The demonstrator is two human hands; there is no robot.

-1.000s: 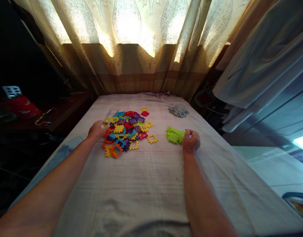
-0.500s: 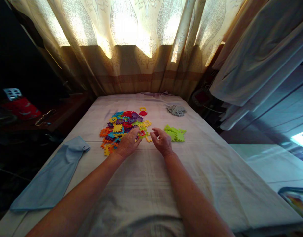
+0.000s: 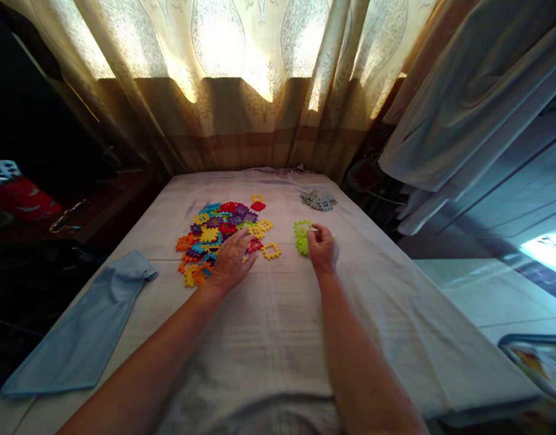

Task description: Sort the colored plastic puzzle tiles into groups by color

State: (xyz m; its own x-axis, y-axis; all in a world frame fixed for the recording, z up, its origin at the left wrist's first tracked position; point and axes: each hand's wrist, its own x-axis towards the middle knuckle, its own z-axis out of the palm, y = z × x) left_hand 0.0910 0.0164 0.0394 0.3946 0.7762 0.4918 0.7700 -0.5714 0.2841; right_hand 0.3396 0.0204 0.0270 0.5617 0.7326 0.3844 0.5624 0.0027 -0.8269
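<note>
My left hand [image 3: 231,261] lies over the near right side of a heap of toothed plastic pieces [image 3: 209,234], its fingers stretched and thumb apart. Red, yellow, blue, purple and orange pieces are mixed in that heap. Just right of its fingers are a red piece [image 3: 255,244] and a yellow square frame piece [image 3: 271,251]. My right hand [image 3: 323,248] is at the small group of lime green pieces [image 3: 302,246], partly covering it. Its thumb and fingers are pinched at the edge of a green frame piece [image 3: 301,226].
Grey toothed pieces [image 3: 319,200] form a pile at the far right of the cloth-covered table [image 3: 278,350]. A folded light blue cloth [image 3: 87,326] lies at the left edge. Curtains [image 3: 241,115] hang behind, and pale fabric [image 3: 434,115] hangs at right.
My right hand has moved right, from beside my left hand to the green group. A green piece has gone from my left fingers, and a green frame now shows at the group.
</note>
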